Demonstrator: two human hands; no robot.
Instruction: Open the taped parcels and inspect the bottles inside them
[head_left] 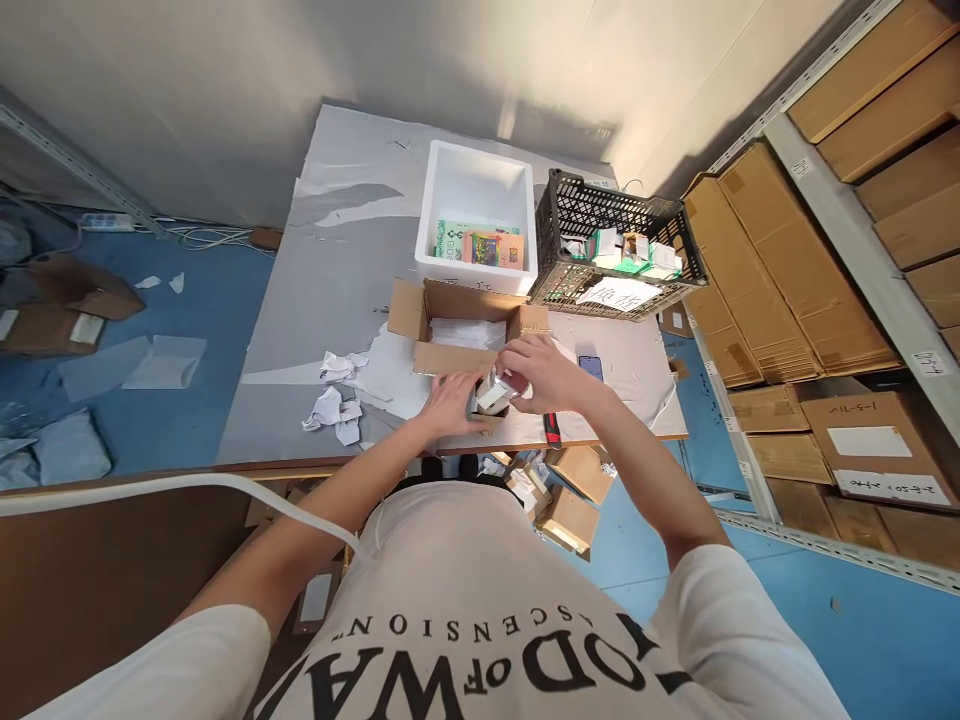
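My right hand (544,372) grips a small white box (493,395) from above, its fingers bent round the upper end. Close to the table's front edge, my left hand (452,404) is wrapped about the left side of a small carton (489,420). The white box stands tilted in or against that carton; how deep it sits is hidden by my fingers. Just beyond both hands is an open cardboard box (421,358) with its flaps spread, and white papers (469,333) lie inside it.
Crumpled paper (330,408) lies to the left. A red and black box cutter (552,430) and a phone (590,367) are on the right. Behind stand a white foam box (433,200) and a black crate (551,230) of small boxes. Cardboard-filled shelves (802,160) border the right.
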